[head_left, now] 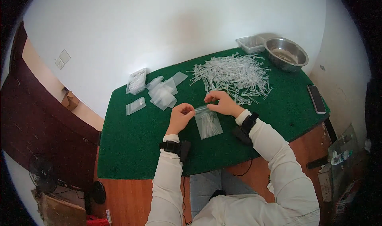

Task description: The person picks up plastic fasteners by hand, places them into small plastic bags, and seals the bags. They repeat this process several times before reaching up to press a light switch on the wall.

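Observation:
A clear zip-lock bag (pixel 209 125) holding several thin, pale plastic sticks lies at the table's near middle, mouth toward the far side. My left hand (pixel 182 116) pinches its upper left corner between thumb and fingers. At the upper right corner is my right hand (pixel 223 103), its thumb touching or very near the bag's edge. A small gap shows between that thumb and the curled forefinger. Beyond the right hand spreads a big loose heap of clear plastic sticks with small looped ends (pixel 234 74). Flat, seemingly unfilled zip-lock bags (pixel 162 93) overlap in a pile beyond the left hand.
On the green-covered table (pixel 131 154), a filled clear plastic box (pixel 137 82) and a small bag (pixel 135 106) stand left. A clear tray (pixel 251 45) and steel bowl (pixel 287 53) sit far right, a phone (pixel 316 99) nearer. Black straps circle both wrists; a cable hangs at the near edge.

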Demonstrator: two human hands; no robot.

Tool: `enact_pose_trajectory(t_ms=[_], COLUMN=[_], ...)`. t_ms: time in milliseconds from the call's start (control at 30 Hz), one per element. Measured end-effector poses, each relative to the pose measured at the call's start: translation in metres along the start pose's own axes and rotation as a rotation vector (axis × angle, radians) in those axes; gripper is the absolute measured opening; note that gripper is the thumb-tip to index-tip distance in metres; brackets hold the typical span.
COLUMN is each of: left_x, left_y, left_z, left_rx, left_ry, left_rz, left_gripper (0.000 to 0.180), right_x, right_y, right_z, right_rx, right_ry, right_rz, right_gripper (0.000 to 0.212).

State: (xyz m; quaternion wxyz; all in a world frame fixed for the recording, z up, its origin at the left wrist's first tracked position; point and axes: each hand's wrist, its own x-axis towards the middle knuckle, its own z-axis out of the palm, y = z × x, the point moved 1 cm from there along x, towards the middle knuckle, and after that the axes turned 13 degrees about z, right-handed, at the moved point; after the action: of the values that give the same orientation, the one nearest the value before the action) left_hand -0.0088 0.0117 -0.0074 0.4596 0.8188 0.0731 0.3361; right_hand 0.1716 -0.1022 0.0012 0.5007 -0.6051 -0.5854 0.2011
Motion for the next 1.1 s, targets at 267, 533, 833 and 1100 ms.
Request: enact_pose_trajectory(t_ms=[267, 533, 833, 1100], left_x=[-0.001, 0.0, 0.0, -0.001], left_y=[0.01, 0.015, 0.015, 0.013], left_z=[0.009, 0.014, 0.015, 0.016], left_rx=[0.076, 0.061, 0.038, 0.03], left_ry=[-0.069, -0.083, -0.101, -0.069], left_rz=[-0.013, -0.016, -0.02, 0.002], left_gripper=[0.005, 0.006, 0.006, 0.007], right_x=[-0.006, -0.006, -0.006, -0.006], right_y=[-0.013, -0.013, -0.011, -0.011], right_z=[0.015, 0.02, 0.02, 0.02], right_rx=[-0.044, -0.026, -0.033, -0.006], right_ry=[-0.154, -0.167, -0.165, -0.19], right_rz=[0.001, 0.029, 0.018, 0.059], right_gripper=[0.015, 0.012, 0.011, 0.01])
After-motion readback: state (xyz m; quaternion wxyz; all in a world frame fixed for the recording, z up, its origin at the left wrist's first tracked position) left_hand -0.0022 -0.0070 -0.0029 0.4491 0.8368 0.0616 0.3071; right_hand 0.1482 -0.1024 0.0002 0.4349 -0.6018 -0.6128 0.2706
